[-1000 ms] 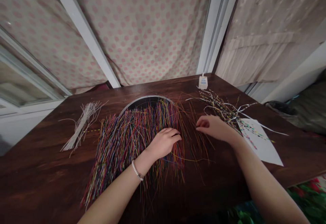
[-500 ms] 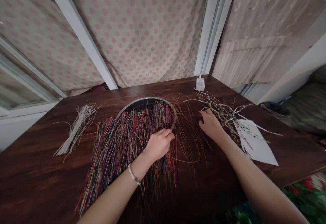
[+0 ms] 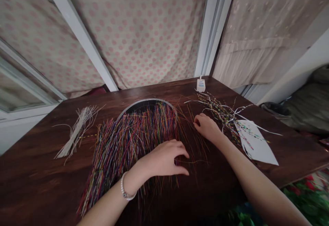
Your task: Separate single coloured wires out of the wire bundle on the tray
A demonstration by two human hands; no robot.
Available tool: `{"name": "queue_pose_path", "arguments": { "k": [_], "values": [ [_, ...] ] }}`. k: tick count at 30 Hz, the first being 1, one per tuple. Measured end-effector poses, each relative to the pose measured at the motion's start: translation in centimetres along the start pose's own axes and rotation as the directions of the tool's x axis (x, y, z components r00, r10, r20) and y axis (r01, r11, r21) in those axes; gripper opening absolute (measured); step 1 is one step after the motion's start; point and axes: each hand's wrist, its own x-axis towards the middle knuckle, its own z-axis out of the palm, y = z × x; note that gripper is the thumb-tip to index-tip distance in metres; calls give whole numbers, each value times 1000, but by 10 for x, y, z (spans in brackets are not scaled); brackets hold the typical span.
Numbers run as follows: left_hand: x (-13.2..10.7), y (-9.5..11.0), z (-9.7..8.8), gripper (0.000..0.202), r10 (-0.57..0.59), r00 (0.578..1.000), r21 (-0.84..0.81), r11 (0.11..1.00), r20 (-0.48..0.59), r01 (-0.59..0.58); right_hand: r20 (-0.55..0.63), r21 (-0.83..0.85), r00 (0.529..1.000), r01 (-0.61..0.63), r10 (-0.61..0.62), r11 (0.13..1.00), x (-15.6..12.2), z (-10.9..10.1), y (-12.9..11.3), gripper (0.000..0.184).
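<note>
My left hand (image 3: 167,159) hovers over the right edge of a wide spread of thin multicoloured strands (image 3: 115,147), its thumb and fingers apart with nothing between them. A loose yellowish strand passes near its fingertips. Beneath the spread, part of a round dark tray with a pale rim (image 3: 146,100) shows at the back. My right hand (image 3: 207,126) is at a few loose orange-brown strands (image 3: 191,137), fingers curled and thumb against the forefinger; whatever is in that pinch is too small to make out.
Left of the spread lies a bundle of white strands (image 3: 77,130). To the right, a bundle of patterned strands with white ties (image 3: 223,111) partly overlaps a white sheet (image 3: 259,147). A small white box (image 3: 200,85) stands near the back edge of the dark wooden table (image 3: 38,150).
My left hand has come nearer and to the right, and its fingers have spread. My right hand has shifted slightly left and its fingers have curled in.
</note>
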Motion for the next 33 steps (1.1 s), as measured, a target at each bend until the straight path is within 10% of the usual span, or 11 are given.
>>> {"name": "queue_pose_path", "arguments": {
  "k": [10,16,26,33],
  "values": [
    [8,-9,23,18,27,999,145,989,36,-32,-216,428,976,57,41,902,2,-20,-5,20],
    [14,-10,14,13,-40,999,98,995,35,37,111,661,955,135,-274,738,-51,-65,-34,20],
    [21,-15,-17,18,-141,990,-311,941,7,137,181,366,950,176,-255,914,-89,-58,-48,26],
    [-67,-25,-44,36,-297,884,-201,950,-361,237,187,134,956,201,-224,970,-109,-109,-39,31]
  ]
}}
